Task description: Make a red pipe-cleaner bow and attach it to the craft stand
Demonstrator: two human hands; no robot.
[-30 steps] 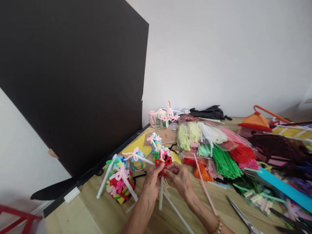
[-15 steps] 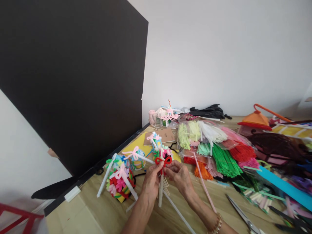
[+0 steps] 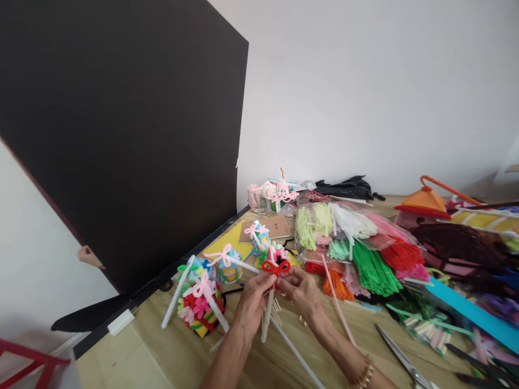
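Observation:
My left hand (image 3: 253, 302) is closed, its thumb and fingers pinching the base of a red pipe-cleaner bow (image 3: 279, 267). My right hand (image 3: 302, 292) grips the same bow from the other side, just under its loops. The bow sits on a small pipe-cleaner bouquet with pink flowers (image 3: 279, 252) above. A thick whitish stem (image 3: 266, 324) hangs down between my hands. Left of them on the table lie finished-looking bouquets, one with pink flowers (image 3: 200, 308) and a pale pink bow, another with blue flowers (image 3: 230, 265).
Bagged pipe cleaners (image 3: 371, 265) in several colours lie to the right. Scissors (image 3: 399, 354) rest at the front right, with a loose pink pipe cleaner (image 3: 338, 302) nearby. A black board (image 3: 130, 124) stands at the left, a person's hand (image 3: 90, 256) at its edge. A notebook (image 3: 267, 229) lies behind.
The red bow has shifted slightly right and its loops face up more clearly. The stem's lower end has tilted a little left. More of the other person's hand shows at the board.

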